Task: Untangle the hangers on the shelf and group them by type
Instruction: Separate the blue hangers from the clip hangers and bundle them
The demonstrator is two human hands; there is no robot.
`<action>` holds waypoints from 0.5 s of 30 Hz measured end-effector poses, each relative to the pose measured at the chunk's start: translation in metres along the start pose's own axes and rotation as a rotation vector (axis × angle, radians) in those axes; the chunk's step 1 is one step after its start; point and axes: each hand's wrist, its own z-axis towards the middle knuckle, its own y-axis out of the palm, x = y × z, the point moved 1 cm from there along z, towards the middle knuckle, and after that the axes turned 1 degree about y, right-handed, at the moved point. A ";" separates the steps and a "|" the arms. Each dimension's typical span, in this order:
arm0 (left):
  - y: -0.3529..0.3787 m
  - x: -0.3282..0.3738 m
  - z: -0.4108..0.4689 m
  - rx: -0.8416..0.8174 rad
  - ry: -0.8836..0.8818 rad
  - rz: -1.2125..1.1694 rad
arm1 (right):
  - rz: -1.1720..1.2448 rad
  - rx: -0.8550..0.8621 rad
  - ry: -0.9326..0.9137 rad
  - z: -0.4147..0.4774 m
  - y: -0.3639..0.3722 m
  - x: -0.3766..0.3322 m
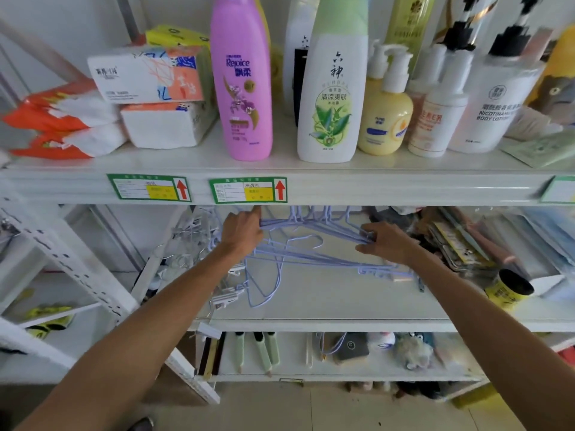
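While the left hand (241, 233) and right hand (387, 244) grip the ends of the purple hangers (311, 258), grouping seems underway; next, lift them clear of the clip hangers (228, 295).

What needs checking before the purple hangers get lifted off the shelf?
1. Left hand grips one end of the purple hangers: ok.
2. Right hand pinches the other end: ok.
3. Held bunch free of the loose hangers under it: not ok, they cross.
4. Clip hangers by the left wrist apart from the bunch: cannot tell.
5. Hooks clear of the upper shelf edge: cannot tell, hidden behind it.
6. Yellow cup out of the way: ok, it lies apart at the right.
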 end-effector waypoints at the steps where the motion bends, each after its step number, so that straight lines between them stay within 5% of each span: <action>1: 0.002 -0.008 -0.003 -0.004 -0.019 -0.043 | -0.040 0.027 0.002 0.004 0.005 0.002; 11: 0.039 -0.051 -0.033 -0.083 -0.145 -0.236 | -0.062 0.405 0.220 0.009 0.074 0.017; 15: 0.041 -0.043 -0.031 -0.129 -0.131 -0.214 | 0.066 0.497 0.153 0.021 0.093 0.010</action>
